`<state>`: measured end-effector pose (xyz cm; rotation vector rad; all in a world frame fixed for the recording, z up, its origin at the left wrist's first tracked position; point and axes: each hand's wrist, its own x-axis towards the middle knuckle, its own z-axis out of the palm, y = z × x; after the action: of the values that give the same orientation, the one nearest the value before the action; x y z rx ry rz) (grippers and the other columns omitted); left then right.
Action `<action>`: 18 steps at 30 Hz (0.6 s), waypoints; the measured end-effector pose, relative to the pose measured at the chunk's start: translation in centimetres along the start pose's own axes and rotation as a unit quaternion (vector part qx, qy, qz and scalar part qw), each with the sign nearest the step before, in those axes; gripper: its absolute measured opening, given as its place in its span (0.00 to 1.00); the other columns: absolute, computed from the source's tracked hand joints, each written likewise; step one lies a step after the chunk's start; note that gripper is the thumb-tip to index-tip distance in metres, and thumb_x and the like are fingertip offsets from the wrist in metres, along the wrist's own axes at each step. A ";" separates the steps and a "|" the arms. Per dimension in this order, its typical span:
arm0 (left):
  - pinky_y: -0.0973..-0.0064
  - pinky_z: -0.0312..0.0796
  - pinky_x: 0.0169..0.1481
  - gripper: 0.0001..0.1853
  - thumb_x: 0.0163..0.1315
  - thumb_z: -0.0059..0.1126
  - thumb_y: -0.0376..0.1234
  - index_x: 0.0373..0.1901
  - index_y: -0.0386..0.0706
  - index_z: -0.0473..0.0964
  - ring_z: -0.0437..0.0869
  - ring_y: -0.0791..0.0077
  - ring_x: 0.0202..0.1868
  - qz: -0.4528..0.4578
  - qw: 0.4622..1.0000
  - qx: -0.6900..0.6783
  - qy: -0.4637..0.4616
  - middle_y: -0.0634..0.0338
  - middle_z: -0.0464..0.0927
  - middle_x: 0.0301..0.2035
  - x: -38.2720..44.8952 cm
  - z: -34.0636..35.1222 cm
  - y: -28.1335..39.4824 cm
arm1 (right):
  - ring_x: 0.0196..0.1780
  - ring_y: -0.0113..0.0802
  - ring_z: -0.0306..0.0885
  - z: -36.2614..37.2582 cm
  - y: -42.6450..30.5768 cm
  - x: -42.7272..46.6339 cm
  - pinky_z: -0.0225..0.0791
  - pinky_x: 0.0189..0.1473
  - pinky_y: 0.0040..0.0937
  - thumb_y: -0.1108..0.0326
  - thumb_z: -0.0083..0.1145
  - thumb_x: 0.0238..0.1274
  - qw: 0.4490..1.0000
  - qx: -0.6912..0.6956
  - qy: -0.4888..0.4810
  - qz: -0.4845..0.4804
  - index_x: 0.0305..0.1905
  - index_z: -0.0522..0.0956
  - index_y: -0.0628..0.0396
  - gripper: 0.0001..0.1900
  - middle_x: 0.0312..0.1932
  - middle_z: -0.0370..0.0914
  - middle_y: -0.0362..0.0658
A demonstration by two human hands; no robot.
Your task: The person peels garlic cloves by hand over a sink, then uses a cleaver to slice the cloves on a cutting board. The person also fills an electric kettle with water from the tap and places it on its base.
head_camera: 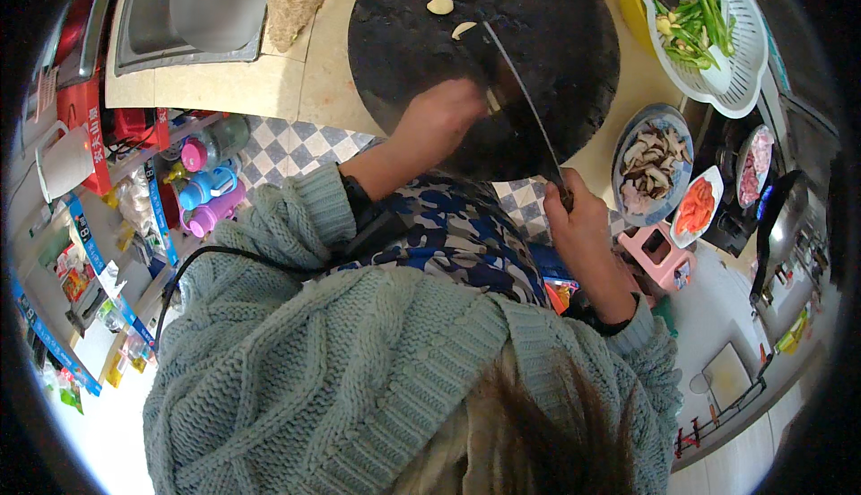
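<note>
My right hand (pixel 580 219) grips the handle of a kitchen cleaver (pixel 521 85) at the near right of a round, dark chopping board (pixel 403 58). The dark blade slants up and left across the board, its bright edge facing right. My left hand (pixel 444 110) is over the board on the blade's left side, fingers bent and blurred. A pale piece of garlic (pixel 494 101) lies at its fingertips; whether they hold it is unclear. Another garlic clove (pixel 464 29) rests by the blade's far corner. Two more garlic cloves (pixel 440 6) lie together further back.
A white slotted basket (pixel 749 58) holds green peppers. Below it are a plate of sliced mushrooms (pixel 654 159), a dish of orange-red slices (pixel 697 206) and a dish of pink meat (pixel 753 165). A metal sink (pixel 144 17) and a loofah-like scrubber (pixel 294 9) are left of the board.
</note>
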<state>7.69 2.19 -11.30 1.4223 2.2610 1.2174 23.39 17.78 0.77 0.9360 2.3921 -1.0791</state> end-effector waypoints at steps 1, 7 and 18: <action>0.69 0.74 0.39 0.07 0.48 0.59 0.24 0.31 0.39 0.77 0.80 0.58 0.36 0.004 1.000 0.001 0.003 0.55 0.76 0.34 0.1 0.1 0.0 | 0.29 0.56 0.77 0.0 -0.1 -0.2 0.68 0.31 0.44 0.63 0.51 0.61 1.000 -0.010 -0.008 0.008 0.44 0.73 0.56 0.11 0.22 0.75 0.57; 0.69 0.74 0.39 0.06 0.49 0.59 0.24 0.31 0.38 0.77 0.80 0.58 0.36 0.008 1.000 -0.014 0.018 0.55 0.76 0.34 0.2 0.1 0.1 | 0.24 0.50 0.71 0.3 0.1 -0.4 0.64 0.27 0.40 0.63 0.51 0.63 1.000 0.006 -0.026 -0.008 0.42 0.72 0.60 0.11 0.20 0.71 0.56; 0.69 0.74 0.39 0.06 0.50 0.59 0.25 0.31 0.39 0.77 0.80 0.58 0.36 0.005 0.999 -0.028 0.023 0.55 0.75 0.33 0.1 0.1 0.0 | 0.30 0.59 0.76 1.7 0.0 1.4 0.67 0.31 0.48 0.63 0.51 0.61 1.000 -0.007 -0.026 0.007 0.44 0.74 0.56 0.11 0.23 0.75 0.58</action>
<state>7.65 2.35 -11.29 1.4005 2.2328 1.3198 22.47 17.09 -1.07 0.9076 2.3460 -1.0671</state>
